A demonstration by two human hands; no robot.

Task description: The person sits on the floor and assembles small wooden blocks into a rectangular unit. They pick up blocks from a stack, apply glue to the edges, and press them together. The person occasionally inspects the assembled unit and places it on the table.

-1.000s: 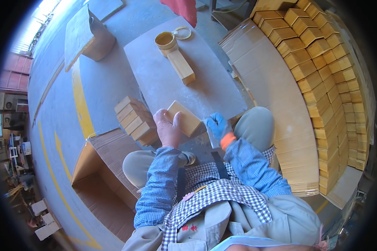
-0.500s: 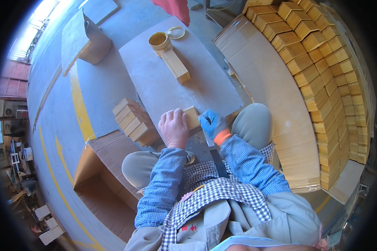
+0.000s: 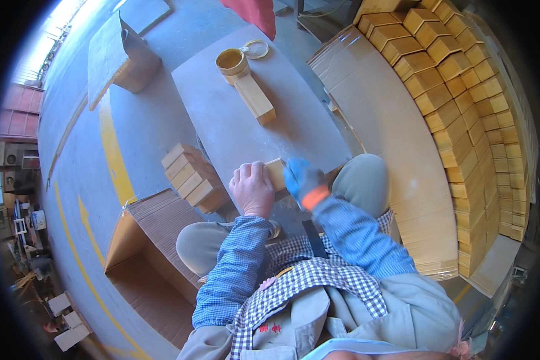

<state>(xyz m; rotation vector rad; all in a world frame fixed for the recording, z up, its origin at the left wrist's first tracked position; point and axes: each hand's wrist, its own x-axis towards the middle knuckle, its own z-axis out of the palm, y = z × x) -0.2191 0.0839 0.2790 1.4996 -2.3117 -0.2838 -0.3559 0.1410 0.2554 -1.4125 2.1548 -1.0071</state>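
Observation:
At the near edge of a grey tabletop (image 3: 222,126), my bare left hand (image 3: 252,189) is closed on one end of a pale wooden block (image 3: 275,174). My right hand (image 3: 303,180), in a blue glove with an orange cuff, presses against the block's other end. Its fingers are curled and slightly blurred; a thin pale edge shows below them, too hidden to name. Farther up the tabletop lies a longer wooden block (image 3: 255,101), its far end touching an open round tin (image 3: 231,62) of yellowish-brown stuff. The tin's lid (image 3: 257,49) rests beside it.
Several wooden blocks (image 3: 192,178) are stacked left of the table. An open cardboard box (image 3: 153,264) stands at my lower left. To the right, flattened cardboard (image 3: 396,138) borders tall rows of stacked yellowish blocks (image 3: 444,114). A draped box-like object (image 3: 123,63) stands far left.
My gloved right hand has shifted slightly, its fingers now pointing more away from me along the block's end. My left hand still holds the block, its fingers curled a little more.

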